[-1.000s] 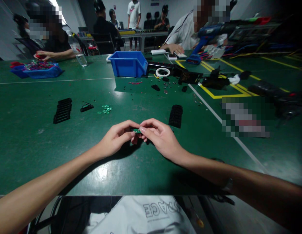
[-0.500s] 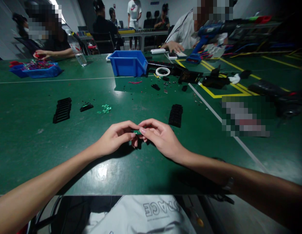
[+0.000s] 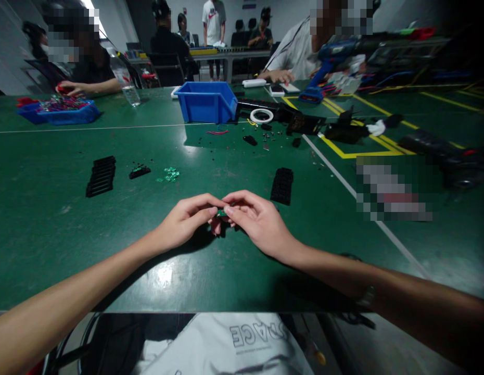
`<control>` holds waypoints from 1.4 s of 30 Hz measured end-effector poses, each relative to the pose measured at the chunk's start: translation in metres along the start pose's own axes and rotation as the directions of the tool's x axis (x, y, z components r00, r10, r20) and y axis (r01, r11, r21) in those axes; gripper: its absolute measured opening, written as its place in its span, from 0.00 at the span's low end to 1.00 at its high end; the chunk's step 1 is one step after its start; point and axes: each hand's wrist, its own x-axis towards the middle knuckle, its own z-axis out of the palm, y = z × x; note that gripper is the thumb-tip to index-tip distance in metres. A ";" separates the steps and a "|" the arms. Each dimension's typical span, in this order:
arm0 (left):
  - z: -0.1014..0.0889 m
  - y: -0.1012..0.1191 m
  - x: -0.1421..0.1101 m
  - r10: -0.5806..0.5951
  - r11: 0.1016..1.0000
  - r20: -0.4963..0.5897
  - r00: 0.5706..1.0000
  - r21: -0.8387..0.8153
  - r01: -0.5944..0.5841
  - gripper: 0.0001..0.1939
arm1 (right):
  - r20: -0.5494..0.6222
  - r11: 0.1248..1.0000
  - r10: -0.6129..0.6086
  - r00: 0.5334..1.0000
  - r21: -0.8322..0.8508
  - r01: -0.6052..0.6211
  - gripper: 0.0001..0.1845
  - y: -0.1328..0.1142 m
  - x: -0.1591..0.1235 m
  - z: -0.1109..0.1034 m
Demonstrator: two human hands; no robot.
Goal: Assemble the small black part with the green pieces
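Note:
A small green circuit board is pinched between my two hands, just above the green table. My left hand closes on its left end with thumb and fingers. From the other side my right hand grips it, thumb on top; the fingers hide most of the board. Beyond my left hand lie a loose pile of small green boards and a black part with tiny bits on it. A ribbed row of black plastic pieces is farther left. Another black stack lies beyond my right hand.
A blue bin stands at the back middle, beside a white tape roll and scattered screws. Farther right are a blue cordless drill and black parts. Blue trays of wires and a bottle stand back left, near co-workers.
My left thumb has slid slightly right along the board, towards my right thumb. Both hands otherwise stay in place.

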 end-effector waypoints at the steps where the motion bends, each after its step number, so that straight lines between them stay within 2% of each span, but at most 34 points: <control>1: 0.001 0.000 0.000 0.007 1.000 -0.007 1.000 0.008 -0.007 0.13 | -0.003 1.000 -0.001 1.000 -0.006 0.001 0.06 0.000 0.000 0.000; 16: 0.006 -0.003 -0.003 0.098 0.966 -0.090 0.991 0.246 -0.073 0.13 | -0.032 0.997 -0.048 0.998 -0.069 0.045 0.08 0.004 -0.001 -0.001; 22: 0.010 -0.001 -0.006 0.113 0.945 -0.134 0.985 0.321 -0.065 0.13 | 0.002 0.974 -0.024 1.000 -0.224 0.024 0.08 0.003 -0.004 0.000; 29: 0.014 -0.002 -0.007 0.148 0.936 -0.138 0.979 0.341 -0.093 0.13 | 0.092 0.881 -0.111 0.989 -0.452 0.141 0.10 0.001 -0.009 0.000; 37: 0.021 0.000 -0.009 0.274 0.900 -0.132 0.953 0.385 -0.205 0.12 | 0.083 0.824 -0.236 0.968 -0.512 0.245 0.10 0.000 -0.010 0.003; 42: 0.024 0.001 -0.009 0.281 0.906 -0.149 0.948 0.368 -0.211 0.12 | 0.049 0.820 -0.252 0.966 -0.520 0.240 0.10 0.001 -0.008 0.005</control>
